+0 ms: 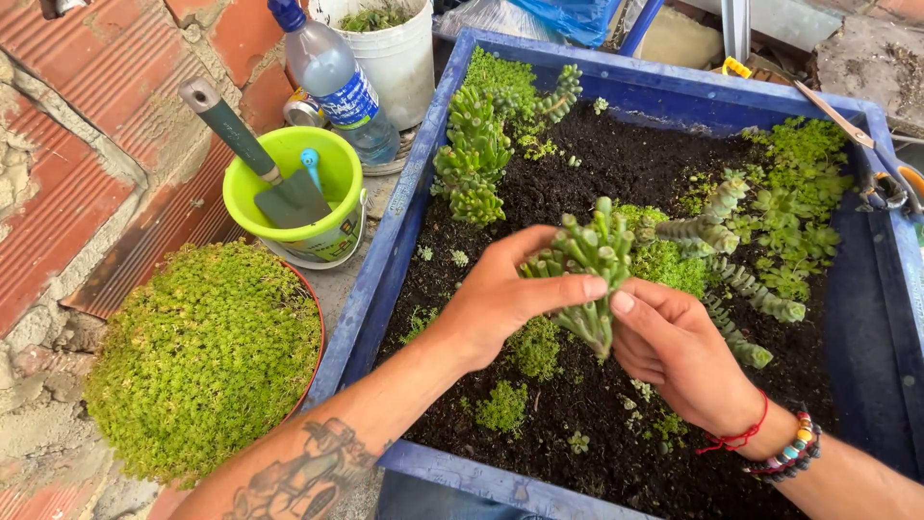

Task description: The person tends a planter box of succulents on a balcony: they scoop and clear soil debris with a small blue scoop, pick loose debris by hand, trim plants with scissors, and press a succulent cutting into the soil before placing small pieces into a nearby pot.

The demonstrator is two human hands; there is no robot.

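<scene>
- The left hand [496, 299] is grasping a branching green succulent cutting with stubby finger-like stems [585, 265], thumb and fingers closed around its upper stems.
- The right hand [674, 351] is pinching the narrow lower end of the same cutting between thumb and fingertips; both hands are holding it in the air, tilted, above the middle of the soil.
- Below the hands, a rectangular blue plastic planter tray [385, 260] is holding dark loose potting soil [626, 159].
- Judged progress: partly planted. A tall knobbly green succulent clump [476, 159] is standing at the far left of the tray, trailing scaly succulent stems [741, 289] are lying on the right, and small moss-like green tufts [503, 406] are dotting the near side. The cutting is not yet in the soil, and bare patches are showing in the centre and at the back.
- Outside the tray, to the left: a lime-green plastic bucket [332, 178] is holding a grey-green hand trowel [260, 169]; a round pot of dense yellow-green groundcover [202, 356] is sitting near it; a clear plastic water bottle with a blue cap [332, 77] is leaning by a white bucket [404, 58].
- Metal scissors [852, 135] are resting on the tray's far right rim.
</scene>
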